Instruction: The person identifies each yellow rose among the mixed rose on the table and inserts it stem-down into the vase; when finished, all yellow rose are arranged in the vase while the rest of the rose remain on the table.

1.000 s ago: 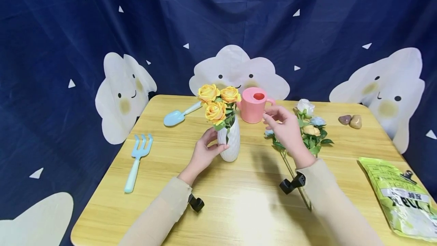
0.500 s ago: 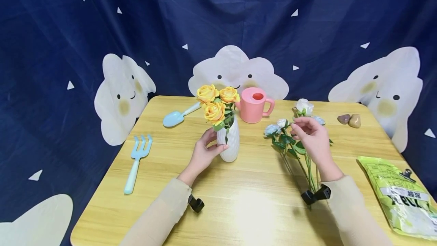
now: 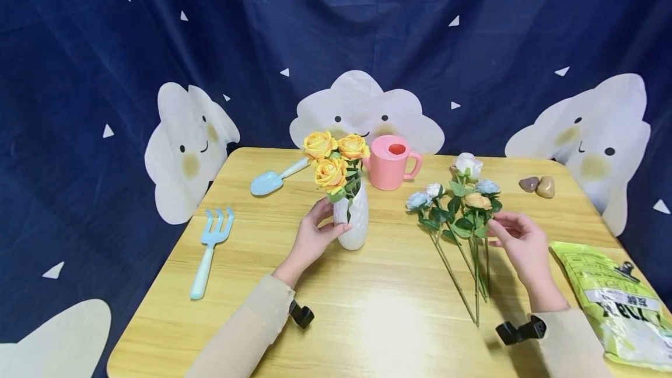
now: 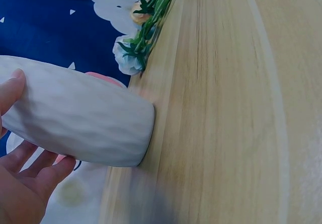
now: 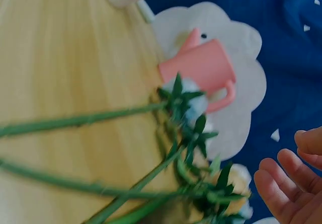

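My left hand (image 3: 313,239) grips a white textured vase (image 3: 354,227) that stands upright on the table, thumb on the near side. Three yellow roses (image 3: 331,174) stick out of its top. To the right lie several loose artificial flowers: a white rose (image 3: 468,165), blue ones (image 3: 418,200) and a peach one (image 3: 478,201), their green stems (image 3: 476,284) pointing toward me. Just right of the peach flower's leaves hovers my right hand (image 3: 527,252), holding nothing. In the right wrist view its fingers (image 5: 275,194) are loosely bent, apart from the flowers.
A pink watering can (image 3: 388,165) stands behind the vase. On the left lie a blue trowel (image 3: 268,182) and a small blue hand fork (image 3: 210,244). At the right are two stones (image 3: 545,187) and a green bag (image 3: 604,296) with a black clip.
My right hand has moved from beside the watering can, rightward over the loose flowers and toward me, to their right side. The left hand and the vase have stayed put.
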A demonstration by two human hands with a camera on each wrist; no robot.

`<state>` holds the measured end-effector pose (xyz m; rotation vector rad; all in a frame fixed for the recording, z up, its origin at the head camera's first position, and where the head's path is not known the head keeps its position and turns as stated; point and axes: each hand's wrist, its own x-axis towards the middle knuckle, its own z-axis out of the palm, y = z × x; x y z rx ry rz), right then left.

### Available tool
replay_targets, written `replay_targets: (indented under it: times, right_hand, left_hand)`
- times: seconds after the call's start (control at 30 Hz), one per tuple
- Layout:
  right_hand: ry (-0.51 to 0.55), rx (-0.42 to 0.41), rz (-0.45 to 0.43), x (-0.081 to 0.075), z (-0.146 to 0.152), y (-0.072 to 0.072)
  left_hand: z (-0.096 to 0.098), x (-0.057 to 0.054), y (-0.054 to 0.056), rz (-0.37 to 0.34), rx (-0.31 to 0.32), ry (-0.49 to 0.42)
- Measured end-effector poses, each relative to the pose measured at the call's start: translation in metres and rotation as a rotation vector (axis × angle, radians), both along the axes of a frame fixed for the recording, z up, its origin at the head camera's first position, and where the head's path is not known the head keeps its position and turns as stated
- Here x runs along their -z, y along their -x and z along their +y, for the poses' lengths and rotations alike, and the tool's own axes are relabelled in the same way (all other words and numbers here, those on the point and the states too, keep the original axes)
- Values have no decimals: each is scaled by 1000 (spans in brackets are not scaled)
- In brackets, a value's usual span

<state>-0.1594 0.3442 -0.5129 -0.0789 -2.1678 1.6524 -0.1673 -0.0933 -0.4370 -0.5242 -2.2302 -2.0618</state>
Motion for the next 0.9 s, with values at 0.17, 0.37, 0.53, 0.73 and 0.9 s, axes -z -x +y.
replay_targets:
  times: [0.17,0.37,0.53,0.73,0.9]
  right_hand:
    - [-88,-19,-147,-30,-20,-35]
    - [-23,-67,-309,-61,-47,-56]
    - [25,-69,-409,-62,-55,-55]
    - [-49,-69,-502,-55,-57,-49]
    - [-129,-75,-534,-55,-58,-45]
  left_hand:
    - [-1,12,6,12,-14,3]
    - [-1,13,6,12,-9,-5]
    - [-1,11,6,2,-13,-2]
    - [0,-2,-2,-3,0,-3]
    - [1,-14,-8,1,15,1]
